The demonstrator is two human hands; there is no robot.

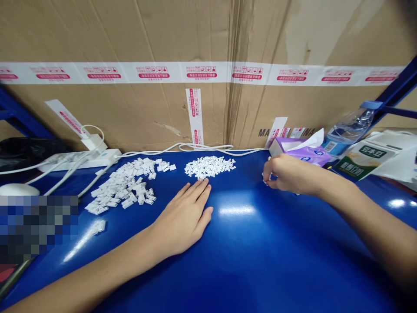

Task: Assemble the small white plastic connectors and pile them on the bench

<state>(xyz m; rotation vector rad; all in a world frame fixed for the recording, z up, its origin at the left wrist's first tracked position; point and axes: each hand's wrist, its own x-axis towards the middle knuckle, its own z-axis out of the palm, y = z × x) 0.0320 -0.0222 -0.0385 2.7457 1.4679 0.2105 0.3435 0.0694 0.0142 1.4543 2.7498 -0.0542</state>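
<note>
My left hand (182, 217) lies flat on the blue table (241, 261), palm down with fingers stretched out. Its fingertips touch the near edge of a pile of tiny white plastic pieces (210, 166). To the left of that hand spreads a larger heap of flat white rectangular plastic parts (120, 184). One or more similar white parts (98, 226) lie apart, closer to me. On the right, my right hand (286, 174) is bent down with fingers curled in a pinch. Bits of white show around its fingertips, but what they grip is too small to make out.
Behind the table stands a large cardboard box (146, 113). A white power strip (81, 158) with cables is at the back left. At the right are a purple tissue pack (304, 152), a plastic bottle (348, 126) and a green-and-white carton (365, 156).
</note>
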